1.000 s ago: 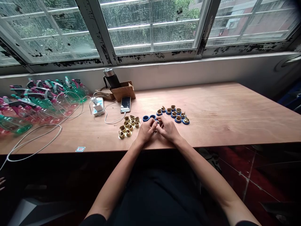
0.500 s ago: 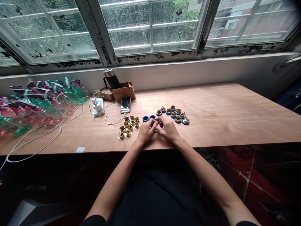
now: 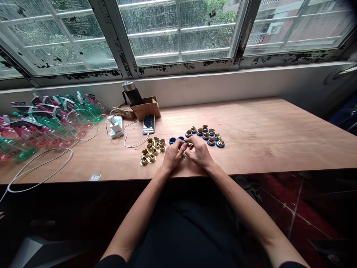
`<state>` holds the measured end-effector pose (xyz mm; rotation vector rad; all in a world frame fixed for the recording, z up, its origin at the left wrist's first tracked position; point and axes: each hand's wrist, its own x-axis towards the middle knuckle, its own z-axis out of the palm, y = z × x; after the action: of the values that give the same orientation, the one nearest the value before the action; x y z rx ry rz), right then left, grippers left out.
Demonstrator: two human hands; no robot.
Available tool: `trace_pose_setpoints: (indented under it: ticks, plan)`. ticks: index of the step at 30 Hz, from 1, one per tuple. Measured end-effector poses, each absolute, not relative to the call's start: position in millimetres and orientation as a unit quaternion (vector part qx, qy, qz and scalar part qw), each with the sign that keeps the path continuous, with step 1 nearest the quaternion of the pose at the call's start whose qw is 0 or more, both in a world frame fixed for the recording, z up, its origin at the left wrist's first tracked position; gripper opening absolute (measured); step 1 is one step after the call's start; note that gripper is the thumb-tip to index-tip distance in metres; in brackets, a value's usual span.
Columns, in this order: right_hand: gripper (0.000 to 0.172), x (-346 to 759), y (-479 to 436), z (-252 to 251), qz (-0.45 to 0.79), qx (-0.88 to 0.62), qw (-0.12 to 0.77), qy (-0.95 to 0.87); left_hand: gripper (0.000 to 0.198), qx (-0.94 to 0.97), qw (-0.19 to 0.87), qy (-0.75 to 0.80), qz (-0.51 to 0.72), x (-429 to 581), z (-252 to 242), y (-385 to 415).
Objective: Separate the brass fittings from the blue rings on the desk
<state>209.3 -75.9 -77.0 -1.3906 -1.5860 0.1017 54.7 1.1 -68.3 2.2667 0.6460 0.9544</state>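
- L hand (image 3: 173, 156) & R hand (image 3: 199, 152): both curled in over the table, close together, fingertips meeting at centre, not spread open.
- Small brass fitting (image 3: 190, 144): right at R hand's fingertips, partly hidden. Can't tell if either hand really has hold of it.
- Small metal piece (image 3: 183, 158): on the table just below the hands, partly covered, too small to ID.
- Blue rings (image 3: 173, 140): two, just past L hand's fingers, lying flat, apart from the brass.
- Brass cup fittings (image 3: 152, 150): loose cluster on table, just left of L hand, some tilted or on their sides.
- Brass fittings in blue rings (image 3: 205, 136): group just beyond R hand, cups seated in the rings.
- Plywood table (image 3: 264, 149): long, light wood, under all of the above; small label (image 3: 95, 177) stuck near its front edge.
- Further L: phone (image 3: 148, 124) on a white cable from charger (image 3: 116, 126); cardboard box (image 3: 146, 108) & flask (image 3: 131, 93) behind.
- Far L: heap of green & pink spray bottles (image 3: 41, 124), looped white cable (image 3: 39, 171) in front.
- Farthest: rain-streaked window (image 3: 178, 33), trees & building outside.
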Motion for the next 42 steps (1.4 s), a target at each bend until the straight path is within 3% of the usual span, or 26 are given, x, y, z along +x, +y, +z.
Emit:
trace_pose_setpoints:
  ticks: [9, 42]
  plan:
    - [0.025, 209, -76, -74, 0.033, -0.551, 0.523, -0.649, 0.028, 0.815, 0.362, 0.234, 0.387, 55, -73, 3]
    - [0.027, 207, -75, -76, 0.011, -0.546, 0.522, -0.656, 0.031, 0.826, 0.352, 0.228, 0.375, 56, -76, 6]
